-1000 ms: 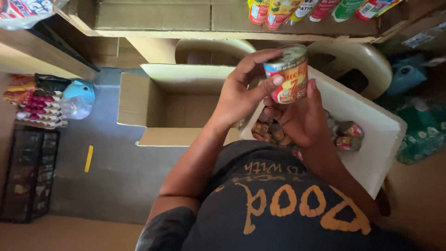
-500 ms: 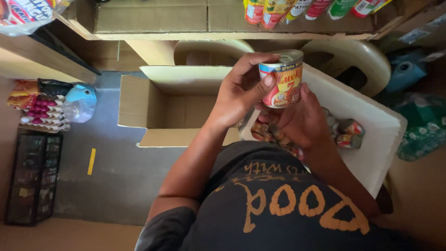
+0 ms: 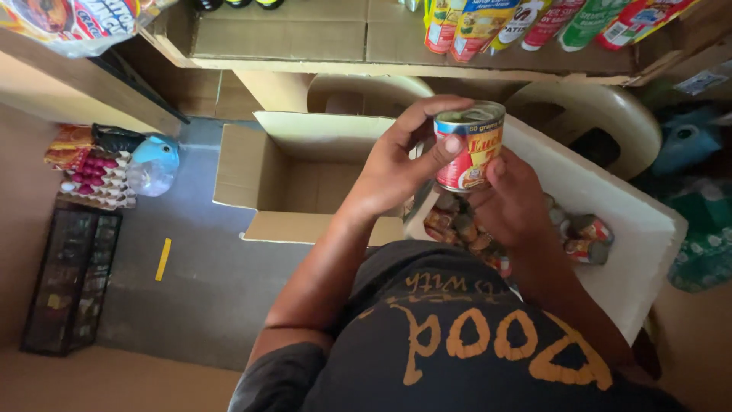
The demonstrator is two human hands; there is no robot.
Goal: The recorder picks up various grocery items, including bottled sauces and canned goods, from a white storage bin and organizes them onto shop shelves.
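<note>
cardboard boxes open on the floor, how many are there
1: an open cardboard box sits on the floor, left of the red can held by the left hand and right hand. The white box of cans looks like foam. Others may be hidden.

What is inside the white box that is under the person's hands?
The white box holds small tins, lying jumbled. The left hand and right hand, holding a red can, cover part of the inside, so the full contents cannot be seen.

Small shop (stocked shelf (image 3: 396,34), cartons (image 3: 297,179))
</note>
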